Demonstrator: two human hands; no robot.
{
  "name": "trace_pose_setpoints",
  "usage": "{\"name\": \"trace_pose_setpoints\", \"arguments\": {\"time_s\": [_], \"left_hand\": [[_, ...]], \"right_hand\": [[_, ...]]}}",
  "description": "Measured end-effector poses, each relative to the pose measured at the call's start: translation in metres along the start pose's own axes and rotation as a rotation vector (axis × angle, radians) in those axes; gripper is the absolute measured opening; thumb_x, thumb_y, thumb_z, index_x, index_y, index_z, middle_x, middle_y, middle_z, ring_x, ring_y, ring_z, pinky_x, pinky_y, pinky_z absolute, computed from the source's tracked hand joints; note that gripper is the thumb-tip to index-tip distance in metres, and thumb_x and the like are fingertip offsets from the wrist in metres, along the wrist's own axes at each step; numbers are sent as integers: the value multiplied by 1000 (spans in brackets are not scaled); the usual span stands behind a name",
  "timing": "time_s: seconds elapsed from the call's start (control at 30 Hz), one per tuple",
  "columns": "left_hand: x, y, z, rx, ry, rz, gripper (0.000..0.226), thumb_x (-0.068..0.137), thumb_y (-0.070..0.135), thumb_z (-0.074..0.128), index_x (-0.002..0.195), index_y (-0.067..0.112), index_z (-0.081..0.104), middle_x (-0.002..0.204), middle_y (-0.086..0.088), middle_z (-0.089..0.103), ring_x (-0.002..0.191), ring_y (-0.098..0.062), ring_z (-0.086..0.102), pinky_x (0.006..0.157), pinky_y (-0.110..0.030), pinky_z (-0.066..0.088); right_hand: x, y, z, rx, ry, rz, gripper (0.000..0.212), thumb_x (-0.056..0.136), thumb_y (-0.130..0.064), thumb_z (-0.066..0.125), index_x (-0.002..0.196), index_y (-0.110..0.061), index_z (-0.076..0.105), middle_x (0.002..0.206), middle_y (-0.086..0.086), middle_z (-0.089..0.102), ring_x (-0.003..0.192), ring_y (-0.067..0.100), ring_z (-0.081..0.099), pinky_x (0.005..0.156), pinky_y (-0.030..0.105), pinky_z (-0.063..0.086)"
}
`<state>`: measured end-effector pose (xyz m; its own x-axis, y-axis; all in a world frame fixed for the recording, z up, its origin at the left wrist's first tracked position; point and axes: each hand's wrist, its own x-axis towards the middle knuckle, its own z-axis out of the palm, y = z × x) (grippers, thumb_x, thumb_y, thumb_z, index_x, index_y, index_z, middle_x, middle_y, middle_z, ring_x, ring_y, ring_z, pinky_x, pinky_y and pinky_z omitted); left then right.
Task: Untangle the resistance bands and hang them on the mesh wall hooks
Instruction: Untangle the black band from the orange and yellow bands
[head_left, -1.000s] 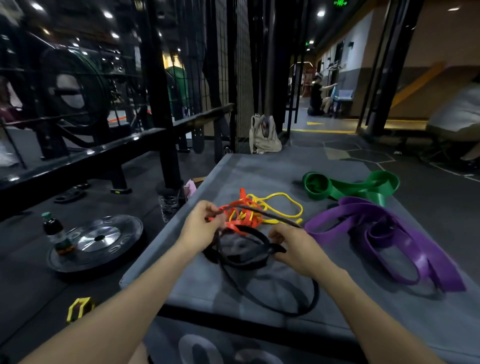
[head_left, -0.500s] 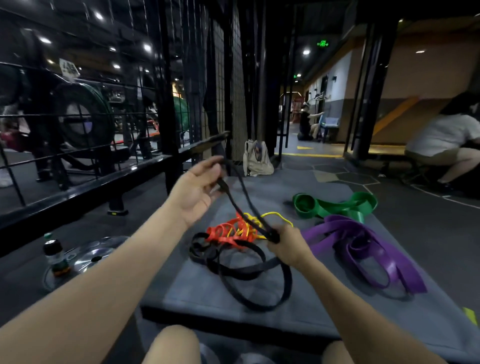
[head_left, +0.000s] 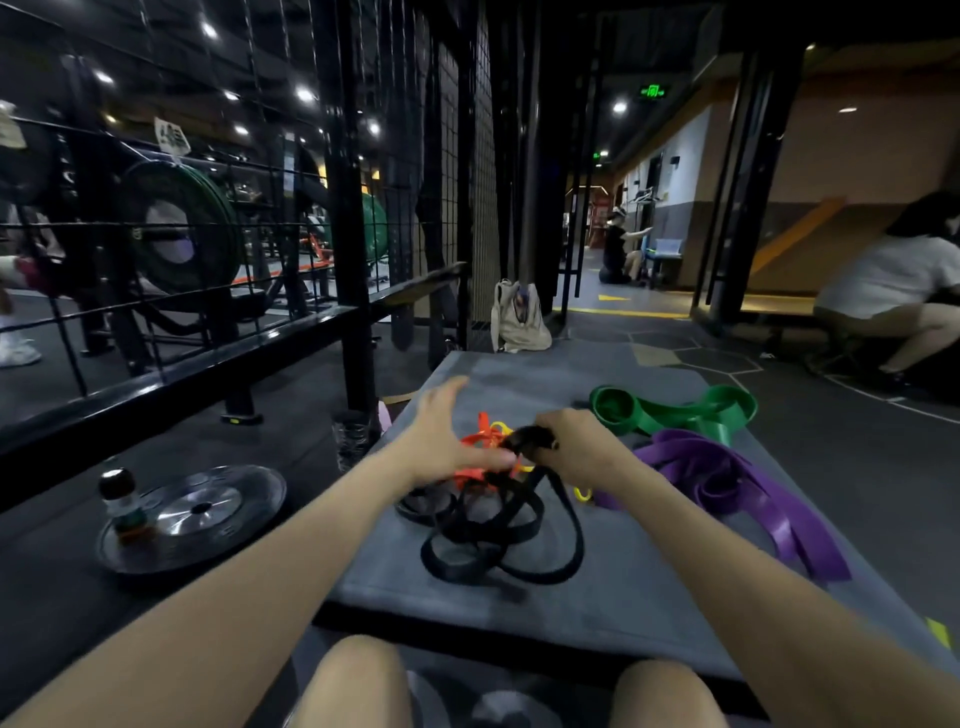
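On grey mat (head_left: 613, 597), right hand (head_left: 576, 441) grips flat black band (head_left: 498, 525).

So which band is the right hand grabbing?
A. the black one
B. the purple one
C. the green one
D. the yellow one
A. The right hand is closed around a bunch of the black band, while the green band and purple band lie untouched on the mat.
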<state>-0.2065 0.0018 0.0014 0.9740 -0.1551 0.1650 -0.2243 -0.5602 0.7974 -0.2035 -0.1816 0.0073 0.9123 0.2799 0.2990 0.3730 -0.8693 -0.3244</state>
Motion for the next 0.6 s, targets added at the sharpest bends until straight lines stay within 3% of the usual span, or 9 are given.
{"name": "trace_pose_setpoints", "arguments": {"time_s": [0.1,0.17,0.23,0.3,0.37,0.43,0.5,0.6], "left_hand": [[5,4,25,-156,-105,168,106,55,19,90,142,19,28,137,0,44,123,-5,43,98,-18,38],[9,4,32,-306,-112,257,77,58,7,87,123,13,47,108,0,62,97,-2,59,76,-10,48],[11,1,38,-313,-70,283,57,60,5,85,107,18,56,95,3,64,88,-1,60,76,-13,50],[10,1,38,-319,53,253,34,71,1,78,91,18,58,82,1,62,69,8,58,68,-9,48],[11,0,30,-415,200,174,16,86,-2,60,84,14,57,70,0,57,55,5,54,56,-8,44],[14,-5,14,-653,280,37,8,93,10,54,86,12,56,67,0,55,58,-6,56,56,-19,46],[19,-10,-9,-969,335,-63,23,94,23,53,74,13,51,61,1,50,56,-11,54,62,-29,45],[22,-9,-34,-1208,338,-61,33,96,27,49,66,13,46,54,3,45,56,-12,50,70,-39,51]], "right_hand": [[3,-27,-20,77,99,-44,16,86,-18,60,82,-3,65,83,10,68,77,23,59,63,32,36],[8,-37,-31,208,179,-22,19,84,-17,61,66,-10,60,75,11,69,69,21,60,59,30,42],[16,-40,-32,383,232,14,16,80,-14,64,65,-12,58,66,8,65,67,21,65,65,29,51],[23,-41,-25,638,200,36,10,78,-8,65,69,-11,61,65,5,62,67,23,67,75,39,58],[24,-40,-17,932,54,15,9,81,-3,66,84,-10,64,77,4,62,73,17,63,79,32,57],[22,-32,-8,1092,-44,3,29,82,-4,66,109,-11,60,98,1,61,88,13,59,83,27,50],[22,-16,7,993,-48,35,48,82,1,64,127,-9,50,118,4,57,102,13,54,86,24,45],[23,-15,40,633,-144,10,57,77,10,64,130,-7,48,127,9,55,108,12,51,92,24,45]]}}
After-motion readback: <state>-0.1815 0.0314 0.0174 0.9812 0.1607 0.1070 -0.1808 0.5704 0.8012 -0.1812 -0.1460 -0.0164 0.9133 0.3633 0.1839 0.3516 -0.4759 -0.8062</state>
